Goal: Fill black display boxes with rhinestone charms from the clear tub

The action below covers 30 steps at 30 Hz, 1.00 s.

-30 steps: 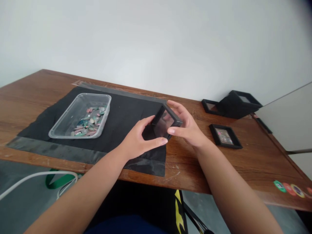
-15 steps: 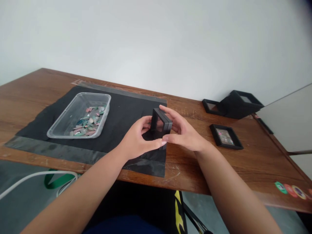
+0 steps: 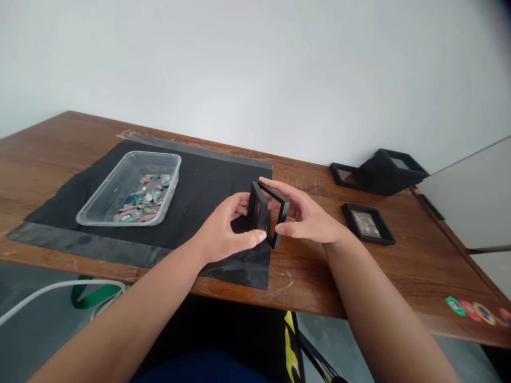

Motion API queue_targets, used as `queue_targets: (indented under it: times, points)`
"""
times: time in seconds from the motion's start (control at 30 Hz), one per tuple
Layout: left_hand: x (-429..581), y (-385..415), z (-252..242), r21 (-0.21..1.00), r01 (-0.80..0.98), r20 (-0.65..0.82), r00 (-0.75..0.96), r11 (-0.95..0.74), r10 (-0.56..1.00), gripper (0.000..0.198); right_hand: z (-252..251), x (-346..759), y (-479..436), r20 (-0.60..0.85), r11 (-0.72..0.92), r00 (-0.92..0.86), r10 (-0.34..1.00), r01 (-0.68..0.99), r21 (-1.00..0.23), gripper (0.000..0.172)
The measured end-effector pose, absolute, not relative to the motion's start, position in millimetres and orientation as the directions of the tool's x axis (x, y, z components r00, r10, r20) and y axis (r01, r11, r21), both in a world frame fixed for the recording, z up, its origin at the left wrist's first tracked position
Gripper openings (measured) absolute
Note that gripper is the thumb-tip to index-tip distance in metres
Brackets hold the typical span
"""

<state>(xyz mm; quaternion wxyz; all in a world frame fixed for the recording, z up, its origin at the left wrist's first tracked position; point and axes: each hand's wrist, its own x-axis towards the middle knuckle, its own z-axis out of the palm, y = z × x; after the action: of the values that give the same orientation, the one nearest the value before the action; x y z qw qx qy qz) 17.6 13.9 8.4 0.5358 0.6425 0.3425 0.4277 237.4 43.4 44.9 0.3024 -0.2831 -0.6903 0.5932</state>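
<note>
A black display frame with clear panes stands upright between my hands, its two halves parted like a book at the near side. My left hand (image 3: 223, 227) grips the left half (image 3: 258, 208), thumb at its lower near edge and fingers behind it. On the right half (image 3: 282, 219), my right hand (image 3: 305, 215) has its thumb low and fingertips at the top far corner. The halves still meet or nearly meet at the far edge. Below them lies the right part of a black mat (image 3: 203, 186).
On the mat's left is a clear plastic tub (image 3: 99, 202) with several pink, green and white pieces. A black frame with small pieces inside (image 3: 368, 223) lies to the right. Behind it are stacked black frames (image 3: 393, 173). Round stickers (image 3: 471, 309) sit near the front right edge.
The two halves of the frame were closed together and have now swung apart at the near side. My right hand has moved slightly right with its half.
</note>
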Motion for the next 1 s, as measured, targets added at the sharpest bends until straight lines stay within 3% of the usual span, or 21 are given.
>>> queue_targets:
  times: [0.13,0.27,0.37,0.47,0.57,0.7,0.87,1.0]
  points:
    - [19,17,6,0.971,-0.206,0.197,0.383,-0.124,0.902,0.052,47,234,44,0.087,0.039,-0.641,0.763,-0.088,-0.995,0.075]
    - [21,21,11,0.957,-0.287,0.088,0.157,-0.039,0.984,0.05,42,230,43,0.083,0.065,-0.615,0.784,-0.051,-0.997,0.074]
    - [20,21,15,0.96,-0.274,0.069,0.066,-0.048,0.995,0.048,35,223,41,0.076,0.072,-0.585,0.808,-0.03,-0.997,0.085]
    - [20,20,15,0.956,-0.227,0.199,0.043,-0.185,0.979,0.042,32,217,40,0.07,0.073,-0.523,0.849,-0.014,-0.997,0.095]
    - [21,21,6,0.961,-0.086,0.263,-0.021,-0.264,0.964,0.045,33,216,40,0.044,0.068,-0.472,0.88,0.035,-0.997,0.083]
    - [24,26,-4,0.982,0.005,0.189,-0.127,-0.19,0.974,0.062,32,219,40,-0.016,0.045,-0.472,0.882,0.118,-0.992,0.074]
    - [23,30,1,0.983,-0.006,0.181,-0.18,-0.185,0.967,0.037,27,221,37,-0.051,0.121,-0.467,0.883,0.331,-0.936,0.076]
    - [20,30,7,0.958,0.03,0.286,-0.22,-0.286,0.933,0.027,25,219,37,0.037,0.274,-0.51,0.859,0.398,-0.876,0.055]
